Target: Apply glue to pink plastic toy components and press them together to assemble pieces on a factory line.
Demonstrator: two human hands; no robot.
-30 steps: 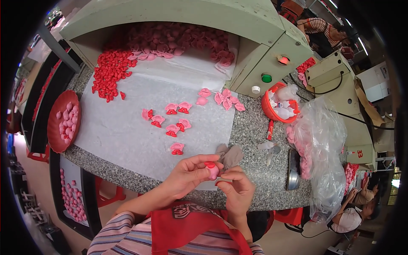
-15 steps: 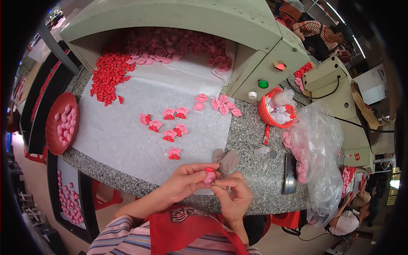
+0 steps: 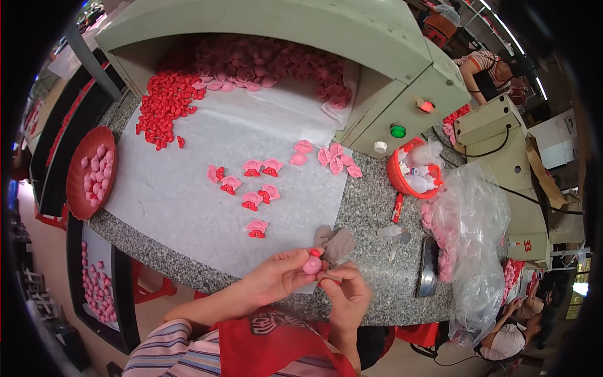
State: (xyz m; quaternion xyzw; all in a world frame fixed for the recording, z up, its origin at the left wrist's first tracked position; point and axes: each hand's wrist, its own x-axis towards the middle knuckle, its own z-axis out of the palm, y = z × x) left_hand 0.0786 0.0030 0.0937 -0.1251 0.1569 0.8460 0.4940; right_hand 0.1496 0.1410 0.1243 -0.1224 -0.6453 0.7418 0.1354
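My left hand (image 3: 278, 271) is closed, pinching a small round pink piece (image 3: 312, 266) with a red part (image 3: 315, 252) at its top. Close against its right side, my right hand (image 3: 349, 294) is closed too. A bit of red (image 3: 330, 280) shows between the right thumb and fingers, probably a small red piece; its shape is mostly hidden. Ahead, on white paper (image 3: 169, 195), several pink pieces with red feet-like parts (image 3: 257, 229) lie apart. Loose pink shell-like pieces (image 3: 336, 164) rest farther right. Behind my fingers is a crumpled grey-brown cloth (image 3: 339, 244).
A pale green box-like machine (image 3: 264, 19) shelters heaped pink pieces (image 3: 251, 60); red pieces (image 3: 164, 103) spill out left. At left stands a red dish (image 3: 74, 188). Right are an orange basket (image 3: 396, 173) with bottles, a phone (image 3: 427, 267) and a plastic bag (image 3: 474, 251). People work beyond.
The view has shifted slightly. The pink piece has turned a little in my left fingers, and a bit of red now shows at my right fingertips.
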